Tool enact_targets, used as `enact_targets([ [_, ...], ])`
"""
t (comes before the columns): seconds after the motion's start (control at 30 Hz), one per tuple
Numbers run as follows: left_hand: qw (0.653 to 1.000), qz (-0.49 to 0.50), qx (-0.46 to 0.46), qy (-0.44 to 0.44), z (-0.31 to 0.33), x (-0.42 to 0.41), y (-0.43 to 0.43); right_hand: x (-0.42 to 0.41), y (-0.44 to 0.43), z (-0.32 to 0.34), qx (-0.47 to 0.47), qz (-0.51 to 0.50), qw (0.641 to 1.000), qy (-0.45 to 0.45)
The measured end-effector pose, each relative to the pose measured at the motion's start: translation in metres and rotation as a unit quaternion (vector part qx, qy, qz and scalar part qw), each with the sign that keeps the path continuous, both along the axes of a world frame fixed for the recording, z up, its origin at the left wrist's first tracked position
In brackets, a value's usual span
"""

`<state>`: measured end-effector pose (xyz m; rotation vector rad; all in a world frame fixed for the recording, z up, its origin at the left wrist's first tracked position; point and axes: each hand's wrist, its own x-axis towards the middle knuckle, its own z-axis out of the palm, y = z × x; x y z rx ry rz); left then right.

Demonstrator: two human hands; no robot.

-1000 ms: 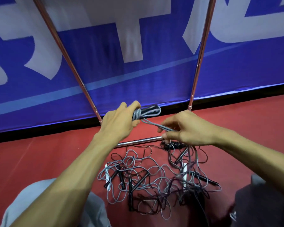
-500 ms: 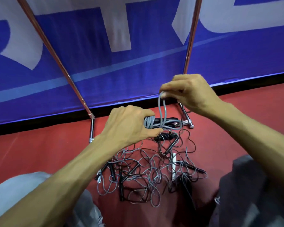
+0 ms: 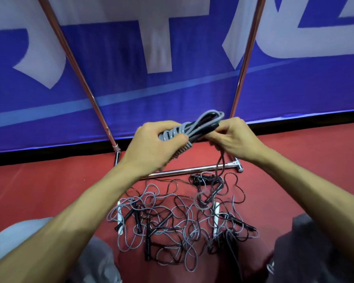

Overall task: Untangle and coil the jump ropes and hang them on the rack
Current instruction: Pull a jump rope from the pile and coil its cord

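Plainly, it all turns on how the grey jump rope [image 3: 200, 124] lies between the two hands. Its folded bundle slants, with the low, nearer end at the left hand [image 3: 151, 148] and the high, farther end at the right hand [image 3: 235, 137]. It is held above the red floor [image 3: 49, 190], over the rack's base bar [image 3: 184, 172]. The left hand grips the lower end, fingers curled round the tight turns wound across the bundle. The right hand pinches the upper end, just below the looped tips. From under the right hand a thin strand [image 3: 221, 160] drops to the tangled pile [image 3: 172, 225] on the floor; I cannot tell whether it belongs to this rope. If it does, the right hand is nearer the free end and better placed to wind or tuck it, while the left steadies the bundle. The rack [image 3: 246, 64] shows only two uprights, one on each side of the hands. Its hanging bar is out of view above, so the bundle would probably have to go up and away.
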<state>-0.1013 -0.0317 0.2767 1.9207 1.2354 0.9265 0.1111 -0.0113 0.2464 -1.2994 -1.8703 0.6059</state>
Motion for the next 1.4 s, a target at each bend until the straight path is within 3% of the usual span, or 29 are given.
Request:
enact_targets([
  [0.2, 0.992, 0.026, -0.061, -0.106, 0.004, -0.001, 0.005, -0.02, -0.012, 0.002, -0.159, 0.082, 0.971, 0.158],
  [0.37, 0.991, 0.102, -0.021, -0.083, 0.002, -0.013, 0.023, -0.026, -0.017, -0.003, -0.241, 0.103, 0.948, 0.181],
  [0.47, 0.99, 0.137, 0.001, -0.016, -0.001, -0.021, 0.033, -0.03, -0.02, -0.003, -0.258, 0.107, 0.942, 0.187],
  [0.53, 0.989, 0.142, 0.006, 0.044, -0.005, -0.023, 0.035, -0.033, -0.022, -0.002, -0.242, 0.105, 0.954, 0.144],
  [0.63, 0.98, 0.139, 0.024, 0.139, -0.014, -0.02, 0.037, -0.035, -0.025, -0.004, -0.185, 0.08, 0.979, -0.022],
  [0.77, 0.961, 0.16, 0.072, 0.214, -0.021, -0.02, 0.041, -0.035, -0.032, -0.004, -0.243, 0.067, 0.963, -0.097],
  [0.87, 0.938, 0.163, 0.106, 0.287, -0.024, -0.027, 0.047, -0.029, -0.043, -0.003, -0.177, 0.088, 0.944, -0.264],
  [1.03, 0.892, 0.076, 0.131, 0.425, -0.036, -0.028, 0.046, -0.027, -0.05, 0.009, 0.022, 0.148, 0.929, -0.339],
  [1.17, 0.873, 0.004, 0.142, 0.466, -0.04, -0.018, 0.042, -0.02, -0.041, 0.014, 0.169, 0.117, 0.922, -0.327],
  [1.27, 0.865, -0.069, 0.141, 0.476, -0.035, -0.011, 0.035, -0.014, -0.031, 0.014, 0.193, 0.07, 0.937, -0.282],
  [1.4, 0.829, -0.14, 0.171, 0.514, -0.027, 0.001, 0.024, -0.007, -0.021, 0.013, 0.213, 0.008, 0.951, -0.222],
])
